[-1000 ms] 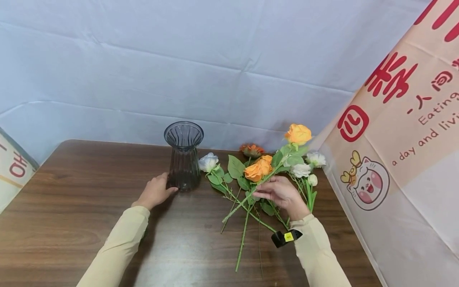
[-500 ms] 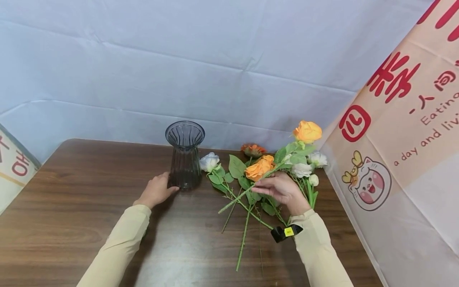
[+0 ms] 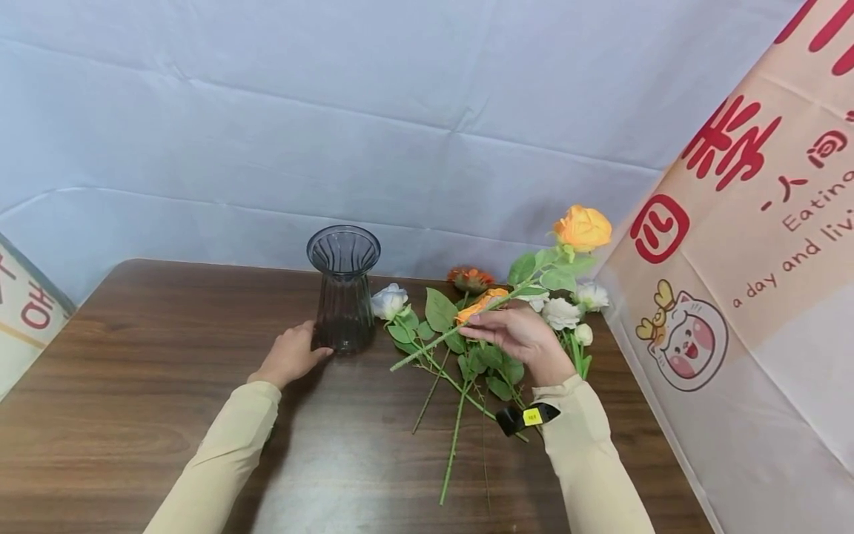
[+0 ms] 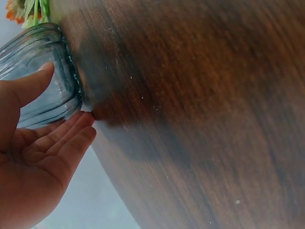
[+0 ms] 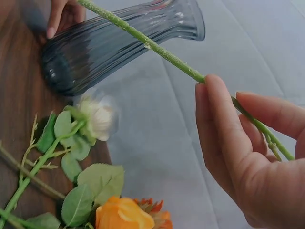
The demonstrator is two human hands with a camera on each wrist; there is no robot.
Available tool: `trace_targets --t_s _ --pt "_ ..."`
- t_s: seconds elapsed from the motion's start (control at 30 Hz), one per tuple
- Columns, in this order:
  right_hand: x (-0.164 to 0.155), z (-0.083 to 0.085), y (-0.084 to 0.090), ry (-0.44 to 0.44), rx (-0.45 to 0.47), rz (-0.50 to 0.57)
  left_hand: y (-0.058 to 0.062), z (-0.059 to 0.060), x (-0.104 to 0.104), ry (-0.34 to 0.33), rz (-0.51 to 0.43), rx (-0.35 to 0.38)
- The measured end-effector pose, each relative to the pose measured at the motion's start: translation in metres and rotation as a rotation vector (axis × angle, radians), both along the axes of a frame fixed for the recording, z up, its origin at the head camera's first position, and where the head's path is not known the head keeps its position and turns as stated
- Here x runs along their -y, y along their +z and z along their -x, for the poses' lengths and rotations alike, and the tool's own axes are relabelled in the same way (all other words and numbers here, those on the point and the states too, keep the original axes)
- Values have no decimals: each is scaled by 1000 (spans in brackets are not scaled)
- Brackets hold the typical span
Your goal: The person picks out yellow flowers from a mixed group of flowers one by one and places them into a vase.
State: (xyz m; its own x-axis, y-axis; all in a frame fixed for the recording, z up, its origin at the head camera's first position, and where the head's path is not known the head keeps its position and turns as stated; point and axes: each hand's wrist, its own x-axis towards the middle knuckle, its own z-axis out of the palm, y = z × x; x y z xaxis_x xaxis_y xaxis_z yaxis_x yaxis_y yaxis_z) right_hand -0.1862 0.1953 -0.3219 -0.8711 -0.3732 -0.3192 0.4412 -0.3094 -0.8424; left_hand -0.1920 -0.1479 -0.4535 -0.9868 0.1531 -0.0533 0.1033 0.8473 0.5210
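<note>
Head view is showing, at the left, the left hand [image 3: 290, 356] resting on the desk [image 3: 133, 386] with fingers nearly straight, fingertips touching the base of the ribbed glass vase [image 3: 343, 289]; the left wrist view is confirming an open palm laid against the glass, not curled round it. Vase is standing upright near the back edge of the desk, mouth open and unobstructed. Moving right, loose flowers [image 3: 467, 326] are lying on the desk just beside the vase, a white one nearest it. Right hand [image 3: 523, 337] is pinching the stem of the orange rose [image 3: 583, 227] between thumb and fingers, holding it clear above the pile, bloom up and to the right, cut end pointing down-left toward the vase. Judged step: one stem lifted, not yet in the vase. Next move is calling for swinging the stem upright and bringing its cut end over the mouth, which is narrow. Room: open desk is lying left and in front of the vase; the printed banner [image 3: 754, 245] is standing close to the bloom on the right, so clearance there is looking tight.
</note>
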Motion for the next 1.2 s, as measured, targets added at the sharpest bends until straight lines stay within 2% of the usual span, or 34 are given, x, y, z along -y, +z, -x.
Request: trace_targets --t_s 0.3,0.57,0.7,0.9,1.2 --pt "12 7 20 -21 -17 67 2 -2 0 2 2 6" --pt "26 13 41 -20 -120 79 2 -2 -1 -1 3 -5" --pt "31 17 53 -25 -131 101 2 -2 -1 -3 2 -16" --pt "39 23 72 -33 -174 78 1 -2 0 -7 1 -24" --pt "52 29 88 -51 -201 100 4 -3 -2 -19 33 -7"
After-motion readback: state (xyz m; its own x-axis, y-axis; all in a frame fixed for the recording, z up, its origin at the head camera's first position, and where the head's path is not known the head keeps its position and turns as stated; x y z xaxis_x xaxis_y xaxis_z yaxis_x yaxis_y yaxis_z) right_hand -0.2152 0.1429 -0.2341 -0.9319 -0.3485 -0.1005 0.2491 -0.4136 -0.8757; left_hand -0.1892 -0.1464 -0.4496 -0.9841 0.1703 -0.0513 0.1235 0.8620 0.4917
